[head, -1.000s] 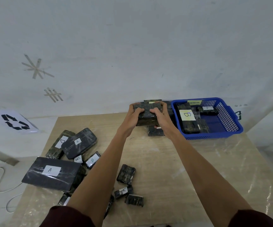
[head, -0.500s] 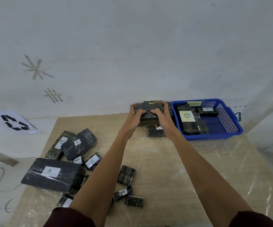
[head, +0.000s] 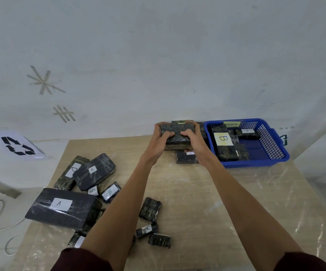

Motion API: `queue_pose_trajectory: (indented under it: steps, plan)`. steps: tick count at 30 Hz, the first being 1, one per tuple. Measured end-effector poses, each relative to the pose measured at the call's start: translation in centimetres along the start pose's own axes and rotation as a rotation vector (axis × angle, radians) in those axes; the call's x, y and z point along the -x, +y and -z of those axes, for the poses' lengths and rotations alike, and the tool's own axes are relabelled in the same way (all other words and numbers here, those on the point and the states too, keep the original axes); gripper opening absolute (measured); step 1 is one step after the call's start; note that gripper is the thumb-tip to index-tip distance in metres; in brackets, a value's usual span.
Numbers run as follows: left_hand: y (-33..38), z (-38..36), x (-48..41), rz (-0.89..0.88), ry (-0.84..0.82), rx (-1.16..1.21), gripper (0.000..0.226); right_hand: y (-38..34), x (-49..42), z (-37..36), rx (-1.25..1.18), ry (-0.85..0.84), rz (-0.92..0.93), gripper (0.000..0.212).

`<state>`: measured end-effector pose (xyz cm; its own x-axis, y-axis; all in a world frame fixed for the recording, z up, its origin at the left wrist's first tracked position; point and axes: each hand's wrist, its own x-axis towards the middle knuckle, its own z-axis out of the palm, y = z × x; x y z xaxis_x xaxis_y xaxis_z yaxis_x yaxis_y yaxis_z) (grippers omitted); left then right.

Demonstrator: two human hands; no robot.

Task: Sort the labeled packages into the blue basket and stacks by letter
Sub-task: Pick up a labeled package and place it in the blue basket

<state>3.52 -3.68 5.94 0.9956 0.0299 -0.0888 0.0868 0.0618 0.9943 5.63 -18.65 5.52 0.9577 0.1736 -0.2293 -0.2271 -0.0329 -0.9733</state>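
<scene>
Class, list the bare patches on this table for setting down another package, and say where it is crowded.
Widest: the table near right, bordered by the blue basket and right forearm. Also between the forearms, beyond the small packages, and the far left corner between the left pile and the stack. Crowded: the left pile and around the stack.

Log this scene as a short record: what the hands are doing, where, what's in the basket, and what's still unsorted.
Hands: left hand and right hand both grip the top package
Place: atop a stack at the far edge of the table, just left of the blue basket
Basket: several dark packages, including a yellow-labelled B package
Unsorted: pile at near left, including a large A package and a D package
</scene>
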Motion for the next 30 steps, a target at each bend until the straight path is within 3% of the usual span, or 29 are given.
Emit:
queue_pose_trajectory:
  steps: [2,6,12,23,27,30]
  plan:
    - [0.0,0.2,-0.1,-0.054,-0.002,-0.057,0.028,-0.1,-0.1,0.2,-0.058,-0.039,-0.085,0.046]
    - [0.5,0.1,0.3,-0.081,-0.013,-0.157,0.032,-0.8,-0.3,0.4,-0.157,-0.074,-0.258,0.060]
    - [0.7,-0.1,0.5,-0.135,-0.030,-0.247,0.042,-1.1,0.0,0.9,-0.174,-0.118,-0.371,0.037]
    - [-0.1,0.2,0.6,-0.004,-0.071,-0.110,0.068,-0.4,0.1,0.6,-0.113,-0.013,-0.130,0.034]
    - [0.1,0.3,0.2,0.094,-0.064,-0.074,0.060,-0.5,0.3,0.5,-0.117,-0.006,-0.027,0.031]
    - [0.3,0.3,0.3,0.138,-0.056,-0.001,0.039,-0.9,0.3,0.4,-0.093,-0.010,0.030,0.038]
